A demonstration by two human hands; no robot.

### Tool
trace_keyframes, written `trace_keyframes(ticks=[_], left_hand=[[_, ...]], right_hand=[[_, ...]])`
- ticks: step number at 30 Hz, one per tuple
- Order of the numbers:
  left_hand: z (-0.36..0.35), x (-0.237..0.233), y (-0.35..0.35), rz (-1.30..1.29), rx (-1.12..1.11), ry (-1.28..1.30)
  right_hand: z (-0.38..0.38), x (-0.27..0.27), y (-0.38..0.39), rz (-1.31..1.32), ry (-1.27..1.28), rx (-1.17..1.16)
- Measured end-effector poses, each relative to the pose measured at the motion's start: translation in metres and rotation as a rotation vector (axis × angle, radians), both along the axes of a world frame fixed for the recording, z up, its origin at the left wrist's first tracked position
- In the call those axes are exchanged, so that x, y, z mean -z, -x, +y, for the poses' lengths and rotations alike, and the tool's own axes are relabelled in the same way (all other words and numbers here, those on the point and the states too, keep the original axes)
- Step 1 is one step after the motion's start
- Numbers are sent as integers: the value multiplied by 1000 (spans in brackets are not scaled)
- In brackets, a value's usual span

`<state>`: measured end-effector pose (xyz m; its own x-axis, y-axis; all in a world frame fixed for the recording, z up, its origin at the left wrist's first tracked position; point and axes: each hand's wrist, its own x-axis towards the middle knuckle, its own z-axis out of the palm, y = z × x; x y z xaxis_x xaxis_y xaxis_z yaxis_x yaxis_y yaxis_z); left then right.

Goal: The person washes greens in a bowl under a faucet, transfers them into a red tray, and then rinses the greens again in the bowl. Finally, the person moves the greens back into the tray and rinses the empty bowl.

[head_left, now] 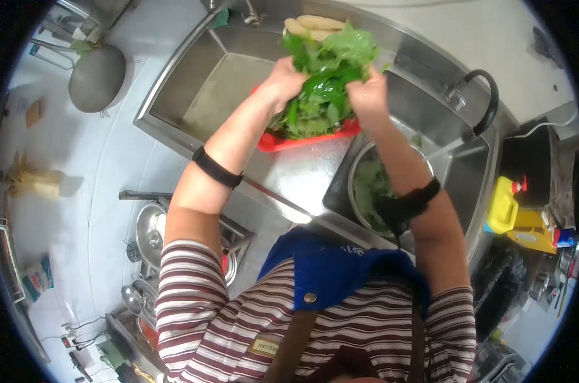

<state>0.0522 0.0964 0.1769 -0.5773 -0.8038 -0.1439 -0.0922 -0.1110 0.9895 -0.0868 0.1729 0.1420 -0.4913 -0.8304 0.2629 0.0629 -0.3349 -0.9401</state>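
Both my hands are raised over a red basket [283, 144] at the middle of the steel sink. A bunch of wet green leaves [327, 83] hangs between them. My left hand [285, 82] grips the bunch on its left side, and my right hand [368, 96] grips it on the right, slightly blurred. More greens lie in the basket below. Under my right forearm, a round metal pot [354, 191] holds leaves in the right basin. Pale long vegetables [315, 27] rest at the sink's back edge.
A black curved faucet [490, 96] runs water into the right basin. On the right stands a yellow bottle [504, 205] with a red pump. A wok [98, 78] hangs at the upper left. Metal bowls [150, 235] sit left of my body.
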Motion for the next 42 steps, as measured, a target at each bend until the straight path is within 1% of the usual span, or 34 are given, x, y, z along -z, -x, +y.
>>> trace_keyframes(ticks=[1,2,3,4,5,6,8,9,11,12,13,14,16,17,20,23,26,29,32,34,35,36,37,38,40,41,42], left_hand=[[-11,15,-11,-63,-12,18],[-21,38,-23,-126,-24,37],[-35,77,-37,-232,20,223],[-44,111,-47,-340,62,405],[-37,122,-53,-441,78,547],[-31,133,-57,-546,92,684],[-44,191,-55,-672,62,981],[-30,165,-45,-762,71,860],[-26,173,-34,-848,97,800],[-27,174,-24,-886,105,780],[-20,163,-7,-969,69,739],[-19,160,2,-974,90,720],[-24,151,13,-985,131,694],[-30,145,17,-992,196,590],[-44,151,15,-1000,271,592],[-38,124,7,-943,309,615],[-25,86,2,-959,258,585],[-16,71,-11,-770,190,571],[-14,86,-21,-462,65,625],[-14,97,-19,-353,-23,650],[-18,107,-15,-290,-44,656],[-23,117,-8,-219,-90,644],[-23,117,-1,-187,-151,690],[-26,125,5,-238,-199,715],[-40,152,20,-330,-275,758],[-49,169,26,-408,-222,694],[-43,174,29,-516,-216,668]], right_hand=[[-8,20,-5,38,-96,-31],[-21,63,-5,355,-96,22],[-34,96,-1,670,-96,80],[-32,102,-2,893,-297,26],[-25,107,-6,1110,-503,-34],[-21,109,-7,1149,-495,-30],[-19,108,-5,1221,-481,-23],[-19,108,1,1262,-504,-35],[-18,105,16,1347,-556,-60],[-22,110,24,1377,-559,-36],[-26,114,32,1408,-563,-11],[-29,118,39,1439,-568,13],[-35,113,49,1369,-655,-16],[-37,110,52,1334,-693,-30],[-25,85,57,1268,-608,-40],[-6,28,47,1328,-810,-175],[0,14,58,1308,-727,-181],[-13,-1,65,1235,-766,-100],[-44,17,77,1132,-746,177],[-73,46,83,1179,-559,271],[-95,79,96,1204,-358,260],[-105,87,92,1136,-454,151],[-122,107,97,1023,-509,10],[-135,126,100,911,-569,-123],[-128,122,83,1025,-371,-293],[-118,118,74,1077,-276,-377],[-108,115,65,1142,-281,-373]])
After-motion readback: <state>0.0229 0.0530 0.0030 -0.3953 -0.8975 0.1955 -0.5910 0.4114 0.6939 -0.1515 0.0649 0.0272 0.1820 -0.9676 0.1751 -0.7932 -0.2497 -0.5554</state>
